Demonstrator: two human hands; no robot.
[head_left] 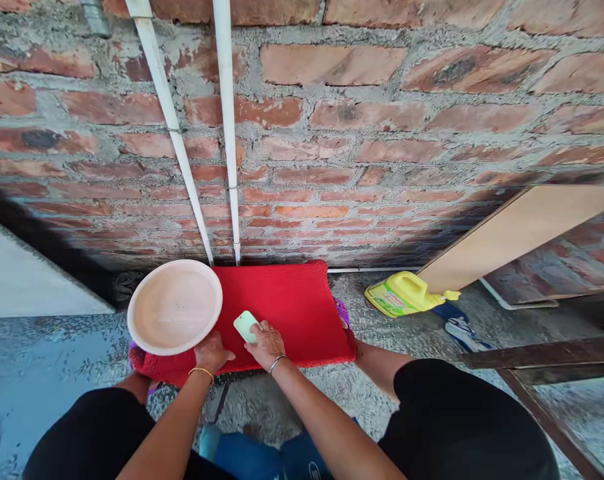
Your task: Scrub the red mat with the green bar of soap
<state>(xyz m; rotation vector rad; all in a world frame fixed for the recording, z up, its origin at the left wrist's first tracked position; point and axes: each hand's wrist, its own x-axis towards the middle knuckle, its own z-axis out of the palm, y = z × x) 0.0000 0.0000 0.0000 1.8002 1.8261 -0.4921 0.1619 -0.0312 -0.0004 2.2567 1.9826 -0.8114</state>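
Left hand (213, 353) loosely spread on red mat (292, 300), right hand (267, 345) around pale-green block (245, 325)

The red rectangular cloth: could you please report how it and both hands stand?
Right hand holding pale green rounded block over red rectangular cloth. Left hand at cloth's near edge. Pale pink round basin hides cloth's left part from view.

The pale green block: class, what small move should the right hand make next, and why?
Probably slide the pale green block along the red cloth: the right hand already holds it, and uncovered cloth stretches out beyond it.
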